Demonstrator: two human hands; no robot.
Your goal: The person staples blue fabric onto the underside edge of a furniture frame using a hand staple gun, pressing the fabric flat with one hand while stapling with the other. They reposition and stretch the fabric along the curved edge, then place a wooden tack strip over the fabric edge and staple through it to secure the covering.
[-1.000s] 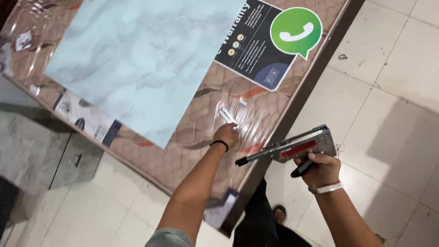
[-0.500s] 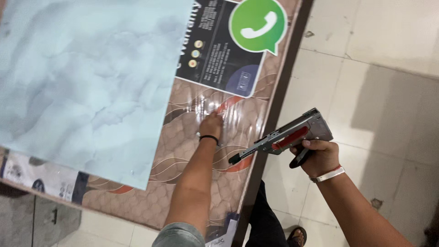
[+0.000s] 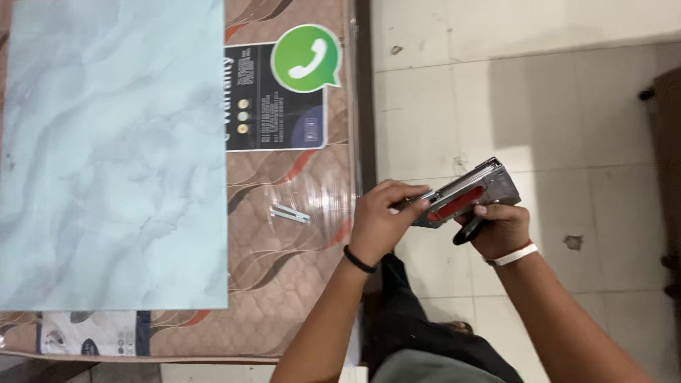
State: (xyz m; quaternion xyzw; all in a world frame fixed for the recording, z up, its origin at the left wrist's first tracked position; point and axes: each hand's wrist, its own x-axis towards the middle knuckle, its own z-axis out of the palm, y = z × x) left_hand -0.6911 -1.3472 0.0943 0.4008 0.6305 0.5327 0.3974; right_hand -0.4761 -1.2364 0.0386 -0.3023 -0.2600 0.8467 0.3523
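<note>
My right hand (image 3: 500,228) grips the handle of a grey staple gun (image 3: 464,195) with a red panel, held over the tiled floor. My left hand (image 3: 383,216) is at the gun's front end, fingers pinching its nose or slide. Both hands hover just right of the edge of a brown patterned mattress (image 3: 291,284) wrapped in clear plastic. A short strip of staples (image 3: 289,213) lies on the mattress, left of my left hand. A black band is on my left wrist, a white band on my right wrist.
A large pale blue marbled sheet (image 3: 113,149) covers the mattress's left part. A dark label with a green speech-bubble sticker (image 3: 306,58) sits at the top. Light floor tiles (image 3: 532,92) spread to the right, with a dark object at the far right edge.
My left hand has left the mattress surface and moved right onto the staple gun's front end. The view has swung, so the mattress now lies square to the frame.
</note>
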